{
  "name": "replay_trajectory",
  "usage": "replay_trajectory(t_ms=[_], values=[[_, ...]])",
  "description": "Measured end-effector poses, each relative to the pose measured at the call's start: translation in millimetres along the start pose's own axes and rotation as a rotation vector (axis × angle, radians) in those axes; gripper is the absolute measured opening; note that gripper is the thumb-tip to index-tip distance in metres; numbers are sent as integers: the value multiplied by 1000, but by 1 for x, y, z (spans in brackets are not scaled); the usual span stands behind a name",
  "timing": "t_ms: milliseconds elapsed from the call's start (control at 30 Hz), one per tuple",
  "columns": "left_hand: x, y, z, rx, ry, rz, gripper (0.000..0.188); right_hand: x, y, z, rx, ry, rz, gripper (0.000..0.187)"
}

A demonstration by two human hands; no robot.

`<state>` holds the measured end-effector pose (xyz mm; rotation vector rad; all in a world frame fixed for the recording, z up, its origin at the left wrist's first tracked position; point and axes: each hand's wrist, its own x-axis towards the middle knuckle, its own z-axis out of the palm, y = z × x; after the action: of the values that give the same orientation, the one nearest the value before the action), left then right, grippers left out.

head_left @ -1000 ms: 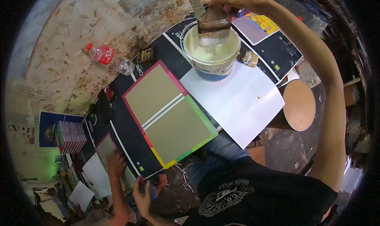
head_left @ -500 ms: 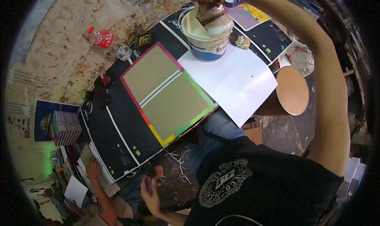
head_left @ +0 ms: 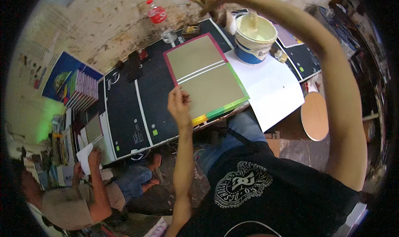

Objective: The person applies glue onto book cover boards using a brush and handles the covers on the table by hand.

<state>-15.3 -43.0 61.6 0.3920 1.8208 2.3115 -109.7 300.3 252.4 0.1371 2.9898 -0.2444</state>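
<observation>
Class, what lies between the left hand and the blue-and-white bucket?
In the head view: the colour-edged board, then part of the white sheet under the bucket.

Things around the left hand
Beyond it sits a red-capped bottle; to its left, stacked books by a blue poster; to its right, a round tan top.
</observation>
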Motion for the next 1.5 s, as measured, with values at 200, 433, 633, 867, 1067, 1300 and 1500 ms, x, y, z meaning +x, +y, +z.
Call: replay_trajectory(t_ms=[200,433,633,867,1067,1300,1500], values=[[5,-47,15,63,47,51,27,48,-82,98,241,514,-186,59],[-4,-45,18,126,134,76,28,-26,-16,173,596,492,202,41],[-5,-56,10,139,214,-12,27,-136,-9,199,1821,870,95,32],[8,-7,67,809,-447,595,35,-190,-4,145,2184,824,-80,28],[93,-50,166,802,-757,992,67,-259,-2,126,2107,1157,168,31],[167,-42,194,1545,-1185,734,95,-386,46,179,1933,1441,394,43],[175,-12,171,1461,-1119,540,85,-370,75,183,1887,1289,167,45]])
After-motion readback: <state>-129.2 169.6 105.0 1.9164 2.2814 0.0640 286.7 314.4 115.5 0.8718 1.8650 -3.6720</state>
